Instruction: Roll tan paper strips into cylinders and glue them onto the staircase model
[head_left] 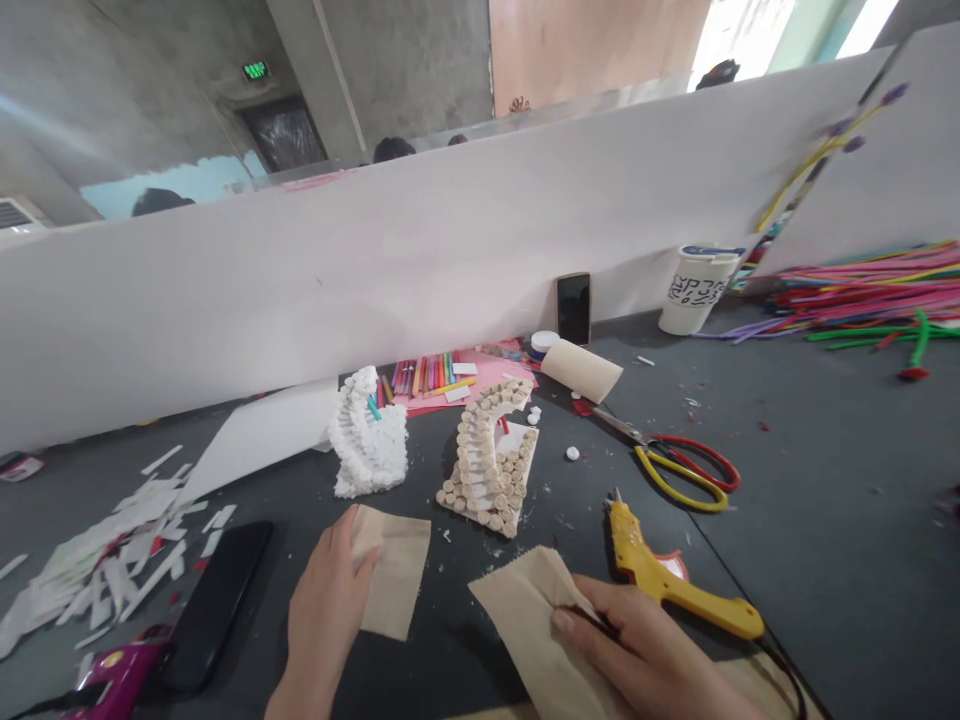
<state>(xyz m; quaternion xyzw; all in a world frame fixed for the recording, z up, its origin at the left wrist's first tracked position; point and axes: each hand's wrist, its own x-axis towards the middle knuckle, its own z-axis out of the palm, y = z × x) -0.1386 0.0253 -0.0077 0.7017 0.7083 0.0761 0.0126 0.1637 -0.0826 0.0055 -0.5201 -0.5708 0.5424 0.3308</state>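
Head camera looks down on a dark work table (pixel 825 500), and both hands are at the near edge. The left hand (pixel 326 620) holds a piece of brown kraft paper (pixel 394 572) with a zigzag cut edge. Its thumb (pixel 349 530) presses on the paper's edge, but the other fingers are hidden, so I cannot tell how they stand. The right hand (pixel 637 640) holds a second kraft paper piece (pixel 521 625), and its fingers pinch the paper near the edge, with the fingertips (pixel 566 622) close together. A yellow glue gun (pixel 660 570) lies just beside this hand, and red-and-yellow scissors (pixel 675 468) lie behind it. Ahead of the hands stand a curved cork-slice model (pixel 487 465) and a white fluffy model (pixel 367 440) — the two are near each other. A black phone (pixel 217 605) lies left of the left hand, near white paper strips (pixel 105 560) — and colored pipe cleaners (pixel 862 295) are far to the right.
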